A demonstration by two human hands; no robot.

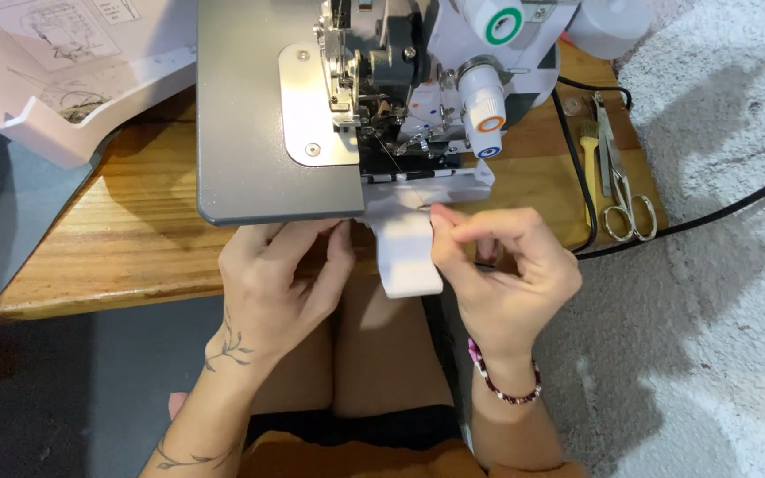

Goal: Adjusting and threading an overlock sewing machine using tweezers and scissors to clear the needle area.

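The small white fabric piece [407, 252] hangs from the front edge of the sewing machine [312, 106], and it looks light, soft and easy to fold, so I think it is best taken at its side edges, close to the machine bed. The right hand [506, 270] pinches its upper right edge with thumb and fingertips closed on the cloth. The left hand [281, 274] is just beside its left edge with fingers curled; whether they grip the cloth, I cannot tell.
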